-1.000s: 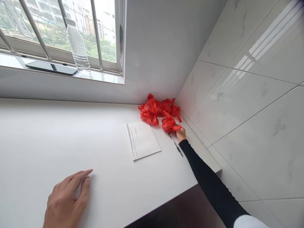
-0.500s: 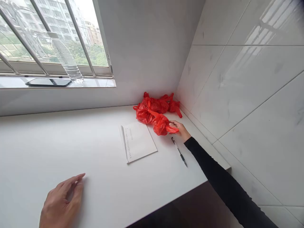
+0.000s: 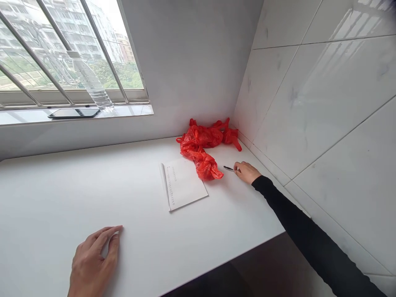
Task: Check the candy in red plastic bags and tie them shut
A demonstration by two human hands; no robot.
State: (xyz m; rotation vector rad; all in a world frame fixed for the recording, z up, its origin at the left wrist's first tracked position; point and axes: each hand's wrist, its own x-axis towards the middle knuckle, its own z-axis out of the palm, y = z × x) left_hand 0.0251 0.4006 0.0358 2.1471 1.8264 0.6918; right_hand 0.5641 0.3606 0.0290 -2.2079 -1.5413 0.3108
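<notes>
My right hand [image 3: 246, 172], at the end of a black sleeve, pinches a pen [image 3: 228, 168] above the right side of the white table. One end of the pen sticks out to the left of the fingers; the rest is hidden by the hand. Just left of it lies a crumpled red plastic bag [image 3: 208, 166], its lower end over the corner of a white notebook [image 3: 187, 187] with rows of small marks. My left hand [image 3: 95, 258] rests on the table at the lower left, fingers stretched and thumb a little apart, with nothing in it.
More crumpled red bags [image 3: 204, 135] lie against the back wall near the corner. On the window sill stand a clear water bottle [image 3: 93, 84] and a flat dark phone or tablet [image 3: 73, 113]. A tiled wall [image 3: 324, 123] bounds the table [image 3: 62, 194] on the right.
My right hand has left the red bag's end and taken hold of the pen, which lay on the table before. The view has shifted slightly; the left hand looks much the same.
</notes>
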